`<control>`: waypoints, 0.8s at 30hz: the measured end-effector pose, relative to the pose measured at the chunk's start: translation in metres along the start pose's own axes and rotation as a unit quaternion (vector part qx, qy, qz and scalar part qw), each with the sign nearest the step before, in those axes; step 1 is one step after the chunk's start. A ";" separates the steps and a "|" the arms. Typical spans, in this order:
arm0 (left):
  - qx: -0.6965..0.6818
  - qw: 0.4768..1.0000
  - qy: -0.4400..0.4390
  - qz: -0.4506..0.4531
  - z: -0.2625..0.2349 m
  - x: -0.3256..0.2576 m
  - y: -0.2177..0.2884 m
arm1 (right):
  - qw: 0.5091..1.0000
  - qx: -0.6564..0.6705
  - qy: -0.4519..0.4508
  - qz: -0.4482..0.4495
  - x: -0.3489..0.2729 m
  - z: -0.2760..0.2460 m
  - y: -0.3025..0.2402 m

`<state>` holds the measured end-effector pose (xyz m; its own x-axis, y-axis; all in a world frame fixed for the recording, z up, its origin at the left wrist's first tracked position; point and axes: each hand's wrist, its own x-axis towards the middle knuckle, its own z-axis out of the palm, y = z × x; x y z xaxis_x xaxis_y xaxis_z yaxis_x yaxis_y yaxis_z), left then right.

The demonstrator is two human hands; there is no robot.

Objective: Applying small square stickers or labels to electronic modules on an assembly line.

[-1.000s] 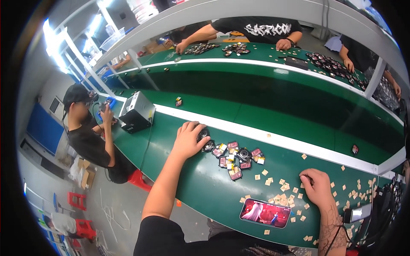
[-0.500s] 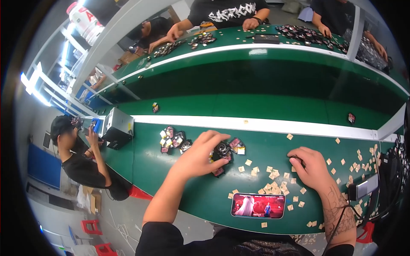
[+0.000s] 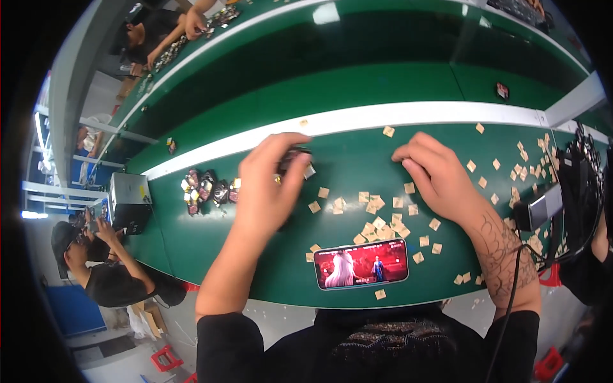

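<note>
Part: a small dark part (image 3: 295,157) sits on the green surface (image 3: 211,242), under the fingertips of the left hand (image 3: 268,185), just below the white strip (image 3: 357,118); most of it is hidden, a pale corner shows at its right.
Left hand: curled over the part, fingers bent down and touching it — whether the grip is clamped on it I cannot tell.
Right hand: the right hand (image 3: 440,172) lies palm down on the surface, fingers together and bent toward the left, nothing seen held; the forearm bears a tattoo.
Squares: small tan squares (image 3: 377,223) lie scattered between and below both hands, thickest just above the phone, with more spread out to the right.
Phone: a phone (image 3: 361,264) lies flat near the front edge, screen lit with a red picture.
Parts row: a cluster of dark parts (image 3: 207,188) lies left of the left hand, well clear of it.
Box: a grey box (image 3: 129,201) stands at the left end of the surface.
Stray piece: one small dark piece (image 3: 502,90) rests alone beyond the white strip.
People: a person (image 3: 102,268) in black stands at the left beside the box — other hands (image 3: 191,25) work at a far bench.
</note>
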<state>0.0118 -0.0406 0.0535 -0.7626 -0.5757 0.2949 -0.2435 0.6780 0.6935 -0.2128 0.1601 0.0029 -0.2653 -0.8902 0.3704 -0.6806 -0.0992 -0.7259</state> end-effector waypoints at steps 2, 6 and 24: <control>-0.027 0.997 -0.068 0.030 0.026 0.003 0.010 | 1.000 -0.001 0.006 0.004 0.001 -0.002 0.000; -0.077 0.982 -0.163 0.049 0.059 -0.003 0.008 | 1.000 0.008 -0.008 0.015 -0.002 -0.002 -0.002; 0.011 0.965 -0.241 0.102 0.023 -0.031 -0.007 | 0.993 -0.052 -0.109 0.014 0.001 0.007 -0.044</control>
<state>0.0238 -0.0174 0.0243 -0.9850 -0.1535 0.0794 -0.0682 0.7674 0.6375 -0.1786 0.1605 0.0317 -0.1379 -0.9682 0.2086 -0.7450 -0.0374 -0.6660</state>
